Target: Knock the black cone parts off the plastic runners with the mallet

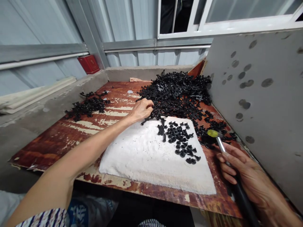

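Note:
My left hand [143, 108] reaches to the near edge of a large heap of small black plastic pieces [175, 90]. Its fingers are pinched, and black pieces stick out just below them. My right hand [246, 173] is wrapped round the black handle of a small mallet [221, 146] with a metal shaft and a translucent yellow end, held over the table's right side. Between the hands lies a folded white cloth [132, 154]. Loose black pieces with round disc-like bases [177, 134] are scattered on its right half, some still joined in a strip [162, 130].
The worn red-brown wooden table [113, 104] carries a smaller pile of black pieces [88, 105] at left. A grey panel [262, 94] with dark round marks stands along the right. A red box [89, 64] rests on the ledge behind, below corrugated walls.

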Available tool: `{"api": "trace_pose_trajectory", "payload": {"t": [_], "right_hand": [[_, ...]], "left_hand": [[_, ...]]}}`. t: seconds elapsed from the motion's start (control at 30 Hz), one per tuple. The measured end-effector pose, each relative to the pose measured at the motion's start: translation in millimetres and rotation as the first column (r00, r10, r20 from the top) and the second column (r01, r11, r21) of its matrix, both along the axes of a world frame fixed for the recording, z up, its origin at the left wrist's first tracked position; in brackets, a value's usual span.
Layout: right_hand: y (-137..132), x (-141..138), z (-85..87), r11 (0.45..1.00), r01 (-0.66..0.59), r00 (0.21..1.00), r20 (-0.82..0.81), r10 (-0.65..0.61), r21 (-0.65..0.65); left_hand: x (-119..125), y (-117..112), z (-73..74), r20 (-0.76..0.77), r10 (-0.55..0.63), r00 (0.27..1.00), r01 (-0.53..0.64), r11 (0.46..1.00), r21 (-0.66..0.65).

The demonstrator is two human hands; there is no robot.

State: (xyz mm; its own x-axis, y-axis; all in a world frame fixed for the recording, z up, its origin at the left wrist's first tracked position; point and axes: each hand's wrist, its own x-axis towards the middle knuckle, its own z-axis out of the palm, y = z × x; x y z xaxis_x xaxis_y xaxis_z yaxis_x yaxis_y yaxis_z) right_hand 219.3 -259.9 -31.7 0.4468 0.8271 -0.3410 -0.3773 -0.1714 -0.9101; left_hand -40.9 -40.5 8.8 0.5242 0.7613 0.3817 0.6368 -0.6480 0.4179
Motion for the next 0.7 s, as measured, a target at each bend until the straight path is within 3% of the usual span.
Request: {"api": "trace_pose_trajectory", "payload": {"t": [0.1,0.2,0.33,0.37,0.43,0.5,0.57,0.7], "right_hand": [[-0.1,-0.7,0.9,1.0,-0.001,1.0,0.01,0.001,0.0],[-0.9,0.5,-0.2,1.0,-0.007,1.0,0.002,0.007,0.014],[-1.9,3.1,-3.7,0.999,-0.024,1.0,-0.005,0.024,0.023],[-2.1,3.5,-4.3,0.999,-0.027,1.0,-0.004,0.027,0.023],[-2.4,4.0,-4.8,0.999,-0.031,1.0,0.002,0.031,0.022],[-2.4,4.1,-4.6,0.999,-0.033,0.999,0.011,0.032,0.021],[-2.0,4.0,-4.2,0.999,-0.035,0.999,0.018,0.035,0.025],[-0.9,3.7,-4.3,0.999,-0.038,0.999,0.014,0.038,0.03]], "left_hand": [[0.6,-14.1,-4.0,-0.086,0.032,0.996,-0.006,0.958,0.285],[-2.2,-35.2,-7.7,-0.217,0.043,0.975,0.044,0.923,0.383],[1.8,-66.3,-10.7,-0.231,0.216,0.949,-0.082,0.873,0.482],[7.5,-74.0,-11.8,-0.224,0.203,0.953,-0.075,0.877,0.475],[25.1,-88.5,-14.9,-0.289,0.037,0.957,0.083,0.916,0.392],[46.4,-99.3,-18.9,-0.392,-0.187,0.901,0.298,0.922,0.247],[63.2,-103.8,-22.5,-0.44,-0.305,0.845,0.404,0.902,0.15],[60.1,-96.5,-27.5,-0.407,-0.231,0.884,0.303,0.945,0.123]]}}
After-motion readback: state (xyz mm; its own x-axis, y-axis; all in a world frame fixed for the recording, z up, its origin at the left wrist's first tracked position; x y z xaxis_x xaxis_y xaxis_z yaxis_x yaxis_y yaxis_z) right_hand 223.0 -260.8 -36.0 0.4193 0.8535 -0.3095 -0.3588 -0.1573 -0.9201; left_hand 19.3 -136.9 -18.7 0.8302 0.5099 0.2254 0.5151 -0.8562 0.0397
